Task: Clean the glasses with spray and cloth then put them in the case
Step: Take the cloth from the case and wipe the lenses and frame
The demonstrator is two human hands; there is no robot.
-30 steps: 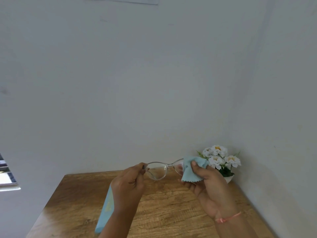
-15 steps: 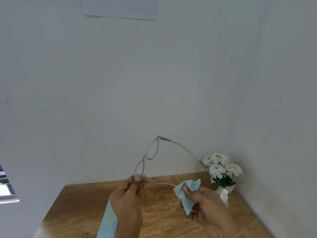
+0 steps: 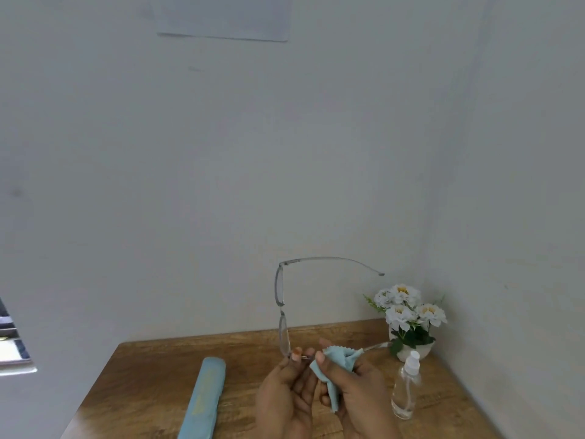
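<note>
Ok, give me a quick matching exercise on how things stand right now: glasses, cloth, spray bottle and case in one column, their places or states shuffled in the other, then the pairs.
1 glasses
2 cloth
3 spray bottle
4 case

A lying flat on the table, untouched
B stood on end, pinched at the bottom by the left hand
C upright on the table beside the flower pot
D bunched round the lower temple arm in the right hand

Pairs: 1-B, 2-D, 3-C, 4-A
</note>
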